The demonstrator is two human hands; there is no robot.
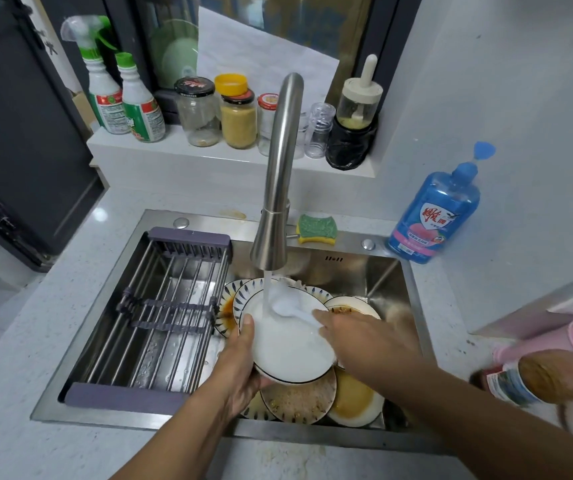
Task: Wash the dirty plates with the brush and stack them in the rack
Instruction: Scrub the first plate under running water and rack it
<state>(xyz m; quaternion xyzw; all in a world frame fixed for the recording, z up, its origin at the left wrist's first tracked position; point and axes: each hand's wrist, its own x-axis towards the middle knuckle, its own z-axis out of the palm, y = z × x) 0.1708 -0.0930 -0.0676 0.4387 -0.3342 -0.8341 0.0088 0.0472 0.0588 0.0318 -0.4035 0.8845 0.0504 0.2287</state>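
I've got the left hand (243, 355) gripping a white plate (288, 344) by its left rim, thumb on top, fingers curled under, held tilted over the sink (378, 275) w/ the faucet (278, 174) stream hitting its upper part. The right hand (358, 341) is closed on the handle of a white brush (288, 308), head pressed on the plate just where the water lands. The plate face looks milky w/ water or suds; can't tell if residue is left.

Under it, a pile of dirty plates (299, 400) fills the front-right of the sink: brown sauce, crumbs, more blue-patterned rims toward the back. The rack (160, 317) spans the sink's left side and holds nothing yet, so I judge we're on an early plate.

Risks as I see them:
- One-hand wet grip on a slick rim; brush pressure pushing away from the thumb could slip the plate onto the pile below, prob. chipping both.
- Stream striking a tilted plate may splash onto the counter front edge and my arms.
- Moving left to the rack, the plate could clip the faucet neck or the rack's near bar.
- The dish soap bottle (434, 216) sits at the sink's back-right corner, a sauce bottle (548, 375) lies near the counter's right edge; a wide right elbow swing could knock either.
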